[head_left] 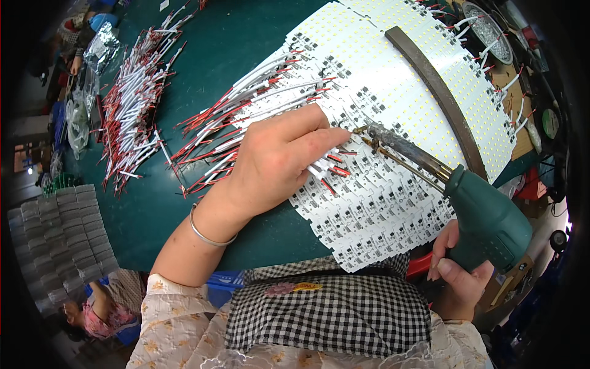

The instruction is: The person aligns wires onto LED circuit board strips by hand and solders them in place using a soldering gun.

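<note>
My left hand (276, 157) is closed over short white-sleeved wires (319, 169), whose red and black ends stick out below the fingers. Its fingertips pinch right beside the tip of a soldering gun. My right hand (461, 270) grips the green soldering gun (488, 218) by its handle, and the dark tip points left onto the boards. Under both lie overlapping white LED circuit boards (375, 203) in a fanned stack, with rows of black parts and yellow LEDs. More red, black and white wires (246, 92) are laid across the boards' left side.
A large heap of wires (135, 98) lies on the green table (215, 37) to the left. A curved dark bar (433, 80) rests across the boards. A metal dish (488, 31) stands at the far right. Stacked clear trays (61, 227) and another person (110, 307) are at the left.
</note>
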Demonstrator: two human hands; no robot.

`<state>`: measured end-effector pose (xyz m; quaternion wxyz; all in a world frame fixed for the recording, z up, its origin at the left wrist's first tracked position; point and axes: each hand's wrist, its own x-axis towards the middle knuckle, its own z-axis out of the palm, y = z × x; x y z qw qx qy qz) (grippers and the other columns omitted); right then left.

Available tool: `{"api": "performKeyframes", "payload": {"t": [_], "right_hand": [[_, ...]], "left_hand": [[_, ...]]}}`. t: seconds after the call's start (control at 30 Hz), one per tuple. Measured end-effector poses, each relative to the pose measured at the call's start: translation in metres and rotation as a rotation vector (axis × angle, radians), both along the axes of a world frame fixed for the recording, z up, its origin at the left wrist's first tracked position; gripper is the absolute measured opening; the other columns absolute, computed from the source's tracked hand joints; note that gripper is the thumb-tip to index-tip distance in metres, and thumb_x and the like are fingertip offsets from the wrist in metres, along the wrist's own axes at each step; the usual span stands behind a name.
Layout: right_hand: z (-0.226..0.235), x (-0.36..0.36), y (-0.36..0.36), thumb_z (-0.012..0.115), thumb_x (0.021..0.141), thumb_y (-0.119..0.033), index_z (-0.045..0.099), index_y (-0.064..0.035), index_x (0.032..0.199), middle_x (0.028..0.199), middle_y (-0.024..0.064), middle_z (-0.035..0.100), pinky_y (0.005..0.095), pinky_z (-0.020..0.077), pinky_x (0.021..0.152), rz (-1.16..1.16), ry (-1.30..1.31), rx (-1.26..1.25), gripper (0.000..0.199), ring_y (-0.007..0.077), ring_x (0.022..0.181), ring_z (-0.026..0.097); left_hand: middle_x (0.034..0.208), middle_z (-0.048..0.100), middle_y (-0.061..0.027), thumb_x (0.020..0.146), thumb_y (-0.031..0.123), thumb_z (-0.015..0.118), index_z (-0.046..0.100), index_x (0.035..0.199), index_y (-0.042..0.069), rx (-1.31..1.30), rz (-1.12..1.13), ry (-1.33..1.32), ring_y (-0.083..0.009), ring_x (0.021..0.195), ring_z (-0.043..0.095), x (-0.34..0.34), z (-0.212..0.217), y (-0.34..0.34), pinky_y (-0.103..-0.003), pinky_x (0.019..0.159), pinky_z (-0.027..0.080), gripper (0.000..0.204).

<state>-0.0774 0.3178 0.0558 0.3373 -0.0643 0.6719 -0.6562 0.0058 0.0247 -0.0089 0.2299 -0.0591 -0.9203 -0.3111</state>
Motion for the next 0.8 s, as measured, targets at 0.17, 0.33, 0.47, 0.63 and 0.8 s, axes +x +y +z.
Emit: {"api": "performKeyframes", "payload": {"t": [0.17,0.33,0.47,0.63,0.8], "right_hand": [[0.001,-0.01,0.001,0.072,0.07,-0.01,0.04,0.011,0.113,0.066,0.0122,0.052,0.0258,0.0471,0.039,-0.042,0.027,-0.169,0.058,0.0153,0.044,0.051],[0.013,-0.02,0.013,0.071,0.074,-0.016,0.033,0.0118,0.124,0.065,0.0099,0.052,0.0258,0.0474,0.039,-0.012,0.126,-0.153,0.069,0.0141,0.042,0.05],[0.018,-0.025,0.016,0.071,0.076,-0.019,0.03,0.0109,0.127,0.066,0.0089,0.053,0.026,0.0474,0.039,0.102,0.205,-0.132,0.072,0.0135,0.043,0.051],[0.016,-0.028,0.012,0.072,0.076,-0.019,0.03,0.0107,0.127,0.066,0.0086,0.053,0.026,0.0477,0.039,0.108,0.19,-0.181,0.073,0.0135,0.044,0.052],[0.008,-0.021,0.01,0.075,0.075,-0.02,0.031,0.0116,0.126,0.067,0.0097,0.054,0.0271,0.0496,0.041,0.018,0.161,-0.158,0.075,0.0141,0.045,0.053]], "left_hand": [[0.076,0.062,-0.0075,0.064,-0.005,0.066,0.07,0.099,0.004,-0.02,0.0,0.021,-0.0197,0.066,0.062,0.001,0.001,0.001,-0.028,0.056,0.05,0.037],[0.076,0.062,-0.0078,0.062,-0.006,0.067,0.069,0.099,0.004,-0.036,0.002,0.011,-0.0205,0.066,0.062,0.0,0.005,0.002,-0.029,0.056,0.049,0.038],[0.078,0.061,-0.0081,0.061,-0.006,0.066,0.068,0.1,0.003,-0.08,0.005,-0.032,-0.021,0.067,0.062,0.002,0.011,0.004,-0.03,0.056,0.049,0.04],[0.08,0.063,-0.0089,0.067,-0.009,0.063,0.066,0.104,0.003,-0.108,0.055,0.079,-0.0219,0.066,0.062,-0.001,0.015,0.001,-0.03,0.058,0.05,0.039],[0.086,0.067,-0.0122,0.072,-0.009,0.062,0.064,0.104,0.001,-0.024,0.278,0.106,-0.0227,0.069,0.064,0.0,0.033,0.011,-0.03,0.064,0.052,0.034]]}}
